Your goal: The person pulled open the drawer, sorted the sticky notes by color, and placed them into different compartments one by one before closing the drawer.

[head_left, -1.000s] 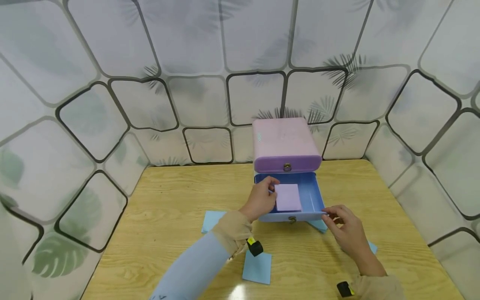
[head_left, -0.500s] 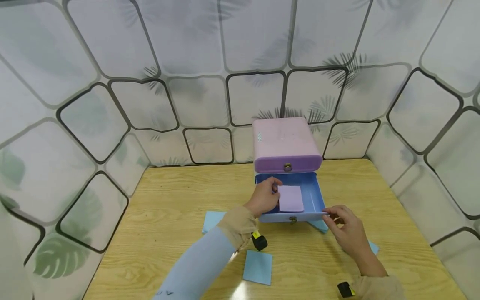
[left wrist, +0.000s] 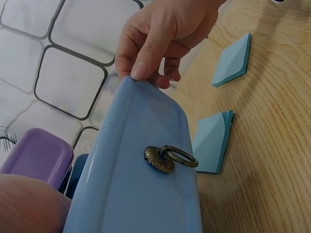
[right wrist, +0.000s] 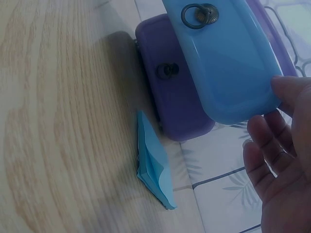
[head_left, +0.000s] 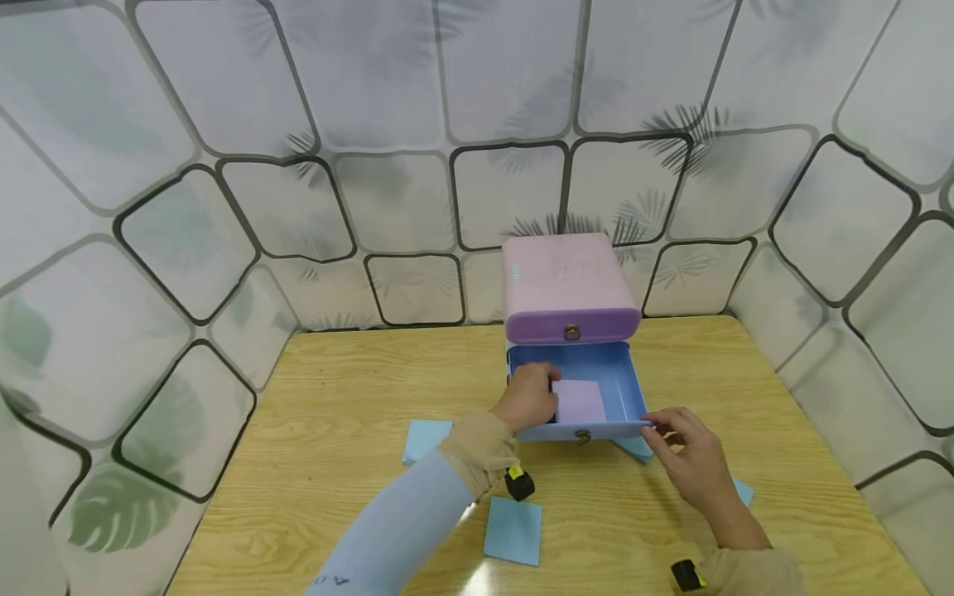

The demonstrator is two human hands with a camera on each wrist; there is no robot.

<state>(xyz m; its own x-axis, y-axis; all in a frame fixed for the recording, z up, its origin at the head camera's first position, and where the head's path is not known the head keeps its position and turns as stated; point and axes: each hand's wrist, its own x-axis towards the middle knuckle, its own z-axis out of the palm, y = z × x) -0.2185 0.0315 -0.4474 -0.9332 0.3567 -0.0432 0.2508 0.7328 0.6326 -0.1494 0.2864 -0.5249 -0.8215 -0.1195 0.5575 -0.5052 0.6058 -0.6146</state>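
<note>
A pulled-out blue drawer [head_left: 622, 385] juts from a small pink and purple drawer cabinet [head_left: 568, 277]. Inside it, my left hand [head_left: 527, 397] grips a lilac sticky note pad [head_left: 581, 402] by its left side; the fingertips are partly hidden. My right hand [head_left: 695, 465] pinches the drawer's front right corner, thumb on the front face, as the right wrist view also shows. A brass ring pull [left wrist: 170, 158] hangs on the drawer front. In the left wrist view only a blurred part of the left hand [left wrist: 29, 206] appears, and the pad is out of sight.
Several light blue sticky note pads lie on the wooden table, one pad [head_left: 513, 531] in front, another pad [head_left: 426, 439] at the left, one [right wrist: 155, 167] near the cabinet. A lower purple drawer [right wrist: 175, 82] is closed. Patterned walls [head_left: 395, 199] surround the table.
My left hand has moved slightly right and deeper into the drawer, and the lilac pad has gone down and toward the drawer front with it. The right hand has stayed at the corner.
</note>
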